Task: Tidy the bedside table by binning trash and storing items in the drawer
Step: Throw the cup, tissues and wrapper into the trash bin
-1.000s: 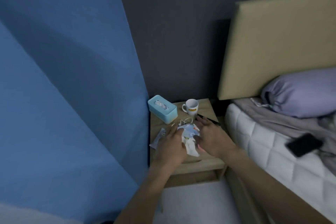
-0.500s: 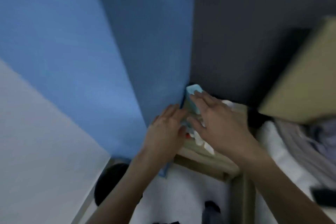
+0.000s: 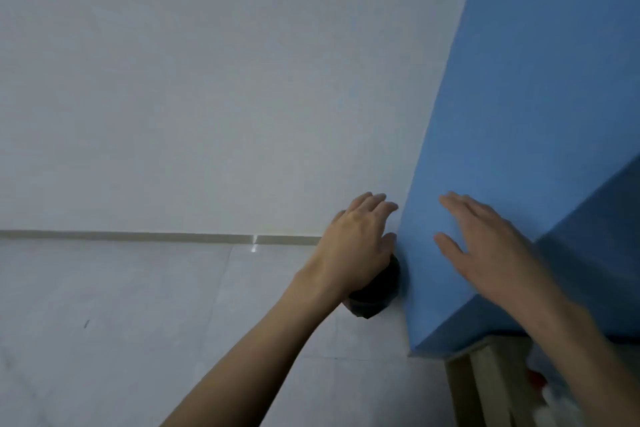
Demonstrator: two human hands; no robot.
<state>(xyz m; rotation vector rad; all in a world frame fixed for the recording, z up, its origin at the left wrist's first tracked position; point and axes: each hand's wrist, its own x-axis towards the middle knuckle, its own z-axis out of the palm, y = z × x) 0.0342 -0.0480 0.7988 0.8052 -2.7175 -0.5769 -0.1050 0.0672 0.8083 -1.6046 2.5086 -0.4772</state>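
Person's upper limbs, seen from the head camera. Left hand (image 3: 356, 246): bare, its back towards the lens, knuckles and faint tendon ridges showed, fingertips rounded. Right hand (image 3: 485, 250): bare, four fingers and a thumb were distinguishable, outlines softened by motion blur. Left forearm (image 3: 259, 340) and right forearm (image 3: 571, 340): uncovered skin along the whole visible length, slender, broadening towards the lower frame edge.
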